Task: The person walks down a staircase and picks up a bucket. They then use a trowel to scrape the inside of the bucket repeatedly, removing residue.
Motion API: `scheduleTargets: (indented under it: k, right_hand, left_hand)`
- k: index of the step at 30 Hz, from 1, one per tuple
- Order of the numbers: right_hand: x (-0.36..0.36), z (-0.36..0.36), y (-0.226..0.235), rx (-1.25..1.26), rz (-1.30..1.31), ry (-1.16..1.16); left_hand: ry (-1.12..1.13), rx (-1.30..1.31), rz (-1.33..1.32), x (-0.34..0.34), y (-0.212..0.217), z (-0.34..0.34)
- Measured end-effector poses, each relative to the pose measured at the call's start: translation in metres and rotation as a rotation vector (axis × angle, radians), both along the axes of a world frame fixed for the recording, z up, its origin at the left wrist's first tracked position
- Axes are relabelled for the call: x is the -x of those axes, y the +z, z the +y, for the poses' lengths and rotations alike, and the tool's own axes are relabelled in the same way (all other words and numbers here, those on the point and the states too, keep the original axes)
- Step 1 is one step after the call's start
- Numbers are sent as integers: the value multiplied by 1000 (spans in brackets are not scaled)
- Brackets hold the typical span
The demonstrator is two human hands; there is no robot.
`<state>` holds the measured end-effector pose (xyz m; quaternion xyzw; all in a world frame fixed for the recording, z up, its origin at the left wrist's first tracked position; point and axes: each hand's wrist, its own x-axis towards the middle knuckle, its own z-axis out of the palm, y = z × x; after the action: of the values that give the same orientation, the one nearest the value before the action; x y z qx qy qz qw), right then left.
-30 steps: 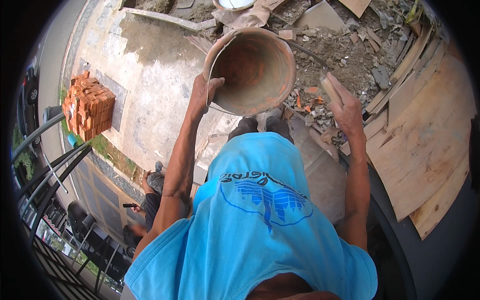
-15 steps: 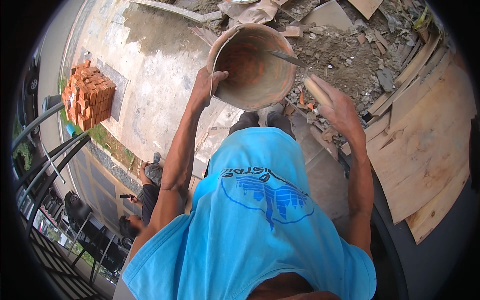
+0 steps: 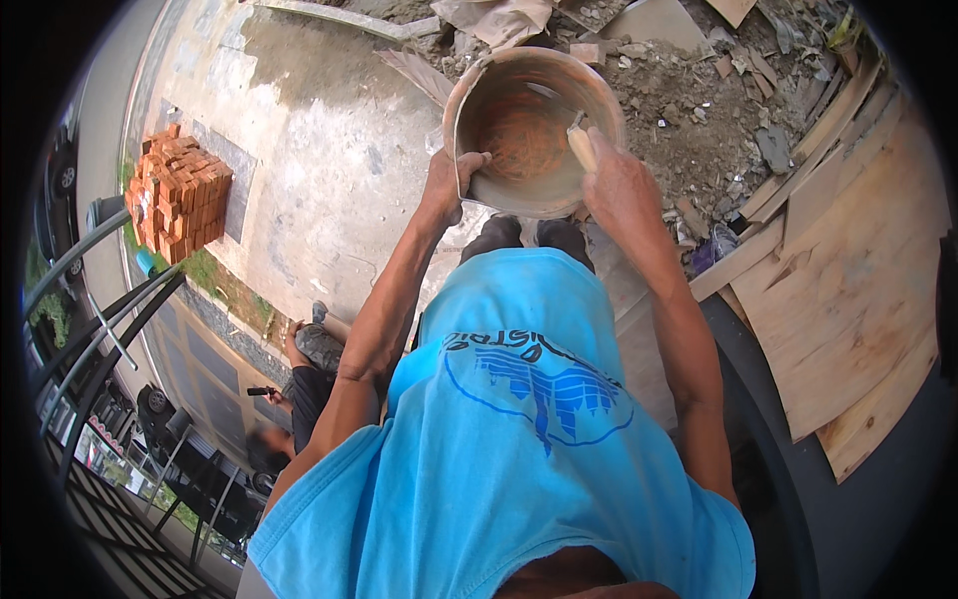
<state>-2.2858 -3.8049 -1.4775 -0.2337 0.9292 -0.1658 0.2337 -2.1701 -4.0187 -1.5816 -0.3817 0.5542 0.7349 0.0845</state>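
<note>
Head view: one picture, seen from above.
Bucket (image 3: pixel 529 130): a round, rust-stained pail is held out in front of the body, over rubble (image 3: pixel 699 110).
Left hand (image 3: pixel 447 185): the near-left rim is pinched, fingers curled over it, thumb outside.
Right hand (image 3: pixel 619 185): it is closed around a wooden handle (image 3: pixel 581 145) at the right rim; the tool's blade (image 3: pixel 544 92) is reached into the pail.
Beside: plywood sheets (image 3: pixel 848 299) lie right of the right-hand grip; a brick stack (image 3: pixel 175 200) stands far left.
</note>
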Motion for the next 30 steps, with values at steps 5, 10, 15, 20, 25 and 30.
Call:
scheduleTargets:
  k: [5, 10, 15, 20, 25, 30]
  right_hand:
    - [2, -22, -14, -89, 28, 112]
    - [-12, -26, -12, -54, 60, 313]
    - [8, -29, 24, -160, 215, 314]
    - [5, -40, 12, -132, 365, 345]
    - [9, -29, 7, -68, 152, 495]
    - [21, -21, 9, -84, 285, 389]
  left_hand:
    - [127, -109, -9, 7, -5, 20]
    - [61, -134, 25, 9, -12, 1]
    - [102, -234, 44, -3, -1, -3]
    - [114, -187, 25, 4, 0, 9]
    - [-108, -14, 67, 1, 2, -4]
    - [-105, 46, 87, 3, 17, -2]
